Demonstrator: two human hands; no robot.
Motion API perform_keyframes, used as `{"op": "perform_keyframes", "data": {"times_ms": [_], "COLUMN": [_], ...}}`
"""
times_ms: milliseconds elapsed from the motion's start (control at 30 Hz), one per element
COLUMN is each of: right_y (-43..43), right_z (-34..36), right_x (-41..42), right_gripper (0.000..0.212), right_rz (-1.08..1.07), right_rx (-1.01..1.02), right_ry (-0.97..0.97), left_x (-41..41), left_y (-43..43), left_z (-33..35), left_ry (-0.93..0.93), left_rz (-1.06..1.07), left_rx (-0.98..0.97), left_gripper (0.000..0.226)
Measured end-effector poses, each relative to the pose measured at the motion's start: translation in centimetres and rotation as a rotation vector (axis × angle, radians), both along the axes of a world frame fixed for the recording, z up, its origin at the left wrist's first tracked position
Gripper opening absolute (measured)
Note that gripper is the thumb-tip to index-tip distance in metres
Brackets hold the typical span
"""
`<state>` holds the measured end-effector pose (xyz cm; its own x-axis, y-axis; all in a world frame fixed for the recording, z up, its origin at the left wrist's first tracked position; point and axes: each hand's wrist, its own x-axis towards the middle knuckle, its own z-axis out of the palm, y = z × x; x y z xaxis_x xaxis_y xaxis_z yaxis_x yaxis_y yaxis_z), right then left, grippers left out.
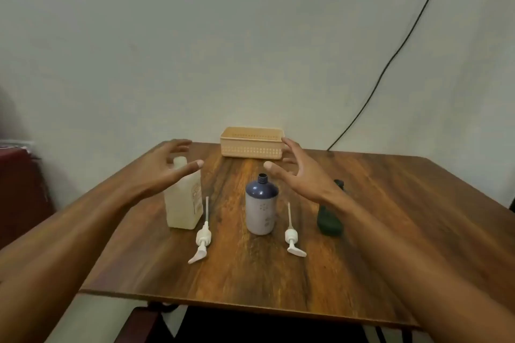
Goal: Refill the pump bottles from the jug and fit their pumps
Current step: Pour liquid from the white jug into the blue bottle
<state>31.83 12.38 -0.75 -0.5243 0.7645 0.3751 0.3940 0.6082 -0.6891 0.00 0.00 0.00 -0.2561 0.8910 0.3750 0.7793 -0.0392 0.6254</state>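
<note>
A translucent white jug point(184, 205) with pale liquid stands at the left of the wooden table point(390, 225). A blue-and-white bottle point(261, 207) stands in the middle with its neck uncovered. A dark green bottle point(330, 220) stands to the right, partly hidden behind my right forearm. Two white pumps lie flat: one point(203, 237) beside the jug, the other point(292, 237) right of the blue bottle. My left hand point(167, 167) hovers open above the jug. My right hand point(298, 172) hovers open above and right of the blue bottle. Neither hand touches anything.
A beige perforated basket point(252, 142) sits at the table's far edge against the wall. A black cable point(390, 58) runs down the wall at the right. A dark red piece of furniture point(16, 189) stands to the left of the table.
</note>
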Motion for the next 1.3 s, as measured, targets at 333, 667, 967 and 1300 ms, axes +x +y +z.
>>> {"op": "perform_keyframes", "data": {"times_ms": [333, 667, 967, 1300], "right_y": [-0.6, -0.8, -0.9, -2.8], "right_z": [-4.4, -6.9, -6.3, -2.3], "right_x": [-0.7, -1.1, -1.4, -1.3], "right_gripper": [0.115, 0.096, 0.075, 0.071], "right_rz": [0.034, -0.014, -0.030, -0.003], "right_rx": [-0.175, -0.171, -0.111, -0.069], "right_ry": [-0.061, -0.026, 0.078, 0.212], "left_x": [0.1, -0.7, 0.7, 3.8], "left_y": [-0.7, -1.1, -0.5, 0.8], "left_z": [-4.2, -7.7, -4.6, -1.0], "left_ry": [-0.086, -0.150, -0.177, 0.048], "left_rz": [0.074, 0.100, 0.064, -0.061], "left_rx": [0.048, 0.106, 0.240, 0.263], "left_gripper": [0.075, 0.092, 0.086, 0.089]}}
